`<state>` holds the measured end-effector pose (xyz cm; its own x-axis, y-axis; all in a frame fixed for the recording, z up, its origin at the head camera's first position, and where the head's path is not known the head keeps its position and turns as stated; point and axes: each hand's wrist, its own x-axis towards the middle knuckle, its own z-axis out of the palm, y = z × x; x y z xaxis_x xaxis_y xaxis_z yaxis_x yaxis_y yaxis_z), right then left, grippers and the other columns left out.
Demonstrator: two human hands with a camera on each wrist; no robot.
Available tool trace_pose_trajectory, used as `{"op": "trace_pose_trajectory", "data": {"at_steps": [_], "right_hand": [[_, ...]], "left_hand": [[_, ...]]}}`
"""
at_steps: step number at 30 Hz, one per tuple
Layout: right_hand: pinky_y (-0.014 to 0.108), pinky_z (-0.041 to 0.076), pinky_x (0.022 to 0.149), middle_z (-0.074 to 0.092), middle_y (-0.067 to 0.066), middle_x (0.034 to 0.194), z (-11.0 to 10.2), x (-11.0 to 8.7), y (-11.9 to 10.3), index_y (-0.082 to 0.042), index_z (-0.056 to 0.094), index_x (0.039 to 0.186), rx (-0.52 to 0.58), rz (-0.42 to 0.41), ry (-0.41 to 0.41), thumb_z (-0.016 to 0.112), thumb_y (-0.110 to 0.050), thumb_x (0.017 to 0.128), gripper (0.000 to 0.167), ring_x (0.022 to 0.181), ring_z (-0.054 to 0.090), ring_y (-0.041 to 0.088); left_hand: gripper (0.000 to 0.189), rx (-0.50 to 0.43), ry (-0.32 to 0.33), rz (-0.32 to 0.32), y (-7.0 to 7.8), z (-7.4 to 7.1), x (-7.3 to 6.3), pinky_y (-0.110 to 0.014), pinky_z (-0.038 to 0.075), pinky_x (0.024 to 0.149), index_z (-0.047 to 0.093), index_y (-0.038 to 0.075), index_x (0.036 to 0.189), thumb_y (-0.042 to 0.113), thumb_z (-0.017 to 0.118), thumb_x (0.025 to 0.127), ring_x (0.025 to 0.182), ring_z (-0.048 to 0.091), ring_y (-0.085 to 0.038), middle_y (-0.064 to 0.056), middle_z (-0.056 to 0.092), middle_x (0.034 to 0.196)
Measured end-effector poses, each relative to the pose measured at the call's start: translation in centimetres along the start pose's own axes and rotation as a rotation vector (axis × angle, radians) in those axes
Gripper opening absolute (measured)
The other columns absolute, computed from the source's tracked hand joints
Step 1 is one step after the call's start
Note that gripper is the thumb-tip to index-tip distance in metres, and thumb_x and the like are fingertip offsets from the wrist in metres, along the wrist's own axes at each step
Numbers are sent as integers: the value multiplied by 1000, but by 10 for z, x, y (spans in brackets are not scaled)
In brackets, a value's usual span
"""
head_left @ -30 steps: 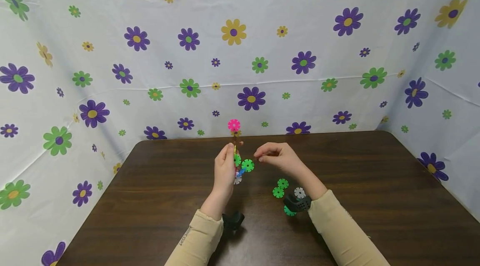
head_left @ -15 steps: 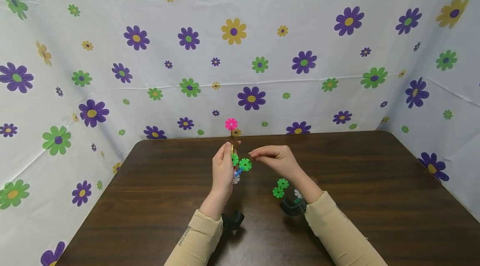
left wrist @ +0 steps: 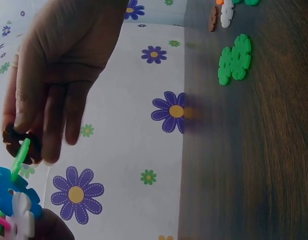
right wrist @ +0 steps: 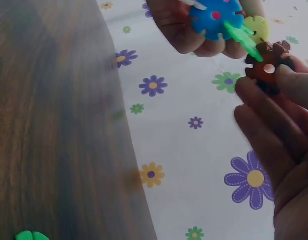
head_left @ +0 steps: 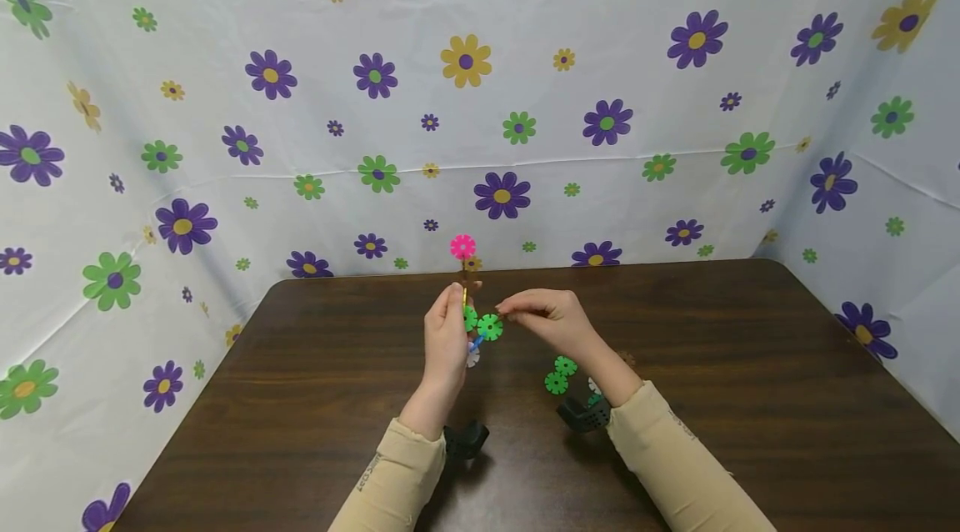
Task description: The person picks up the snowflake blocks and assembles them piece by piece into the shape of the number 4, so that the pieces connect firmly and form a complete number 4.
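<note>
Up above the table, my left hand grips a cluster of interlocking notched plastic discs. A pink disc stands at the far end of the cluster. A blue disc faces the right wrist view, with a green disc slotted into it and a yellow disc behind. Between thumb and fingers, my right hand pinches a brown disc right at the green disc's outer edge. A white disc sits in the cluster near the left fingers.
Two joined green discs lie on the brown table. Near the right wrist are a white disc and another brown disc, partly behind the arm. A flowered cloth hangs behind the table.
The right hand has shifted slightly left, bringing its brown disc to the green disc's edge. The left hand and cluster moved slightly left, then stayed nearly still.
</note>
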<state>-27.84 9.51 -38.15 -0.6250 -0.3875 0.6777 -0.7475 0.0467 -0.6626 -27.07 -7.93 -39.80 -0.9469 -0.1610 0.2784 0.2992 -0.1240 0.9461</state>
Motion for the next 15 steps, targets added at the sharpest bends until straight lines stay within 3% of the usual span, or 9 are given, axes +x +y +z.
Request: {"op": "trace_pose_trajectory", "data": {"at_steps": [2, 7, 9, 12, 15], "right_hand": [[35, 56, 74, 70, 21, 97, -2, 0, 0, 9, 72, 94, 3, 63, -15, 65, 17, 83, 15, 87, 69, 22], [34, 56, 78, 71, 11, 104, -9, -5, 18, 0, 74, 103, 21, 216, -42, 67, 5, 87, 18, 92, 69, 21], [31, 56, 77, 71, 10, 104, -12, -6, 25, -2, 74, 106, 31, 234, -45, 68, 3, 87, 20, 91, 69, 28], [31, 56, 75, 71, 15, 104, -16, -6, 26, -2, 73, 109, 32, 249, -47, 69, 2, 87, 22, 90, 68, 36], [31, 56, 75, 70, 17, 104, -21, -5, 29, -2, 73, 108, 22, 273, -42, 69, 0, 88, 21, 89, 69, 31]], "left_hand": [[40, -3, -8, 1, -1, 0, 0, -19, 33, 45, 67, -2, 109, 29, 44, 105, 49, 37, -17, -5, 44, 67], [36, -2, -35, -16, 21, 3, -8, -20, 33, 46, 65, -7, 109, 20, 41, 106, 50, 36, -17, -8, 44, 68], [35, 2, -43, -25, 31, 5, -11, -20, 33, 47, 64, -9, 109, 16, 40, 106, 50, 36, -17, -9, 44, 68], [35, 9, -49, -27, 32, 5, -11, -21, 34, 47, 64, -8, 109, 16, 40, 106, 51, 36, -19, -10, 44, 69], [35, 12, -49, -32, 33, 4, -11, -21, 35, 47, 65, -8, 110, 17, 40, 106, 51, 37, -19, -9, 45, 70]]}}
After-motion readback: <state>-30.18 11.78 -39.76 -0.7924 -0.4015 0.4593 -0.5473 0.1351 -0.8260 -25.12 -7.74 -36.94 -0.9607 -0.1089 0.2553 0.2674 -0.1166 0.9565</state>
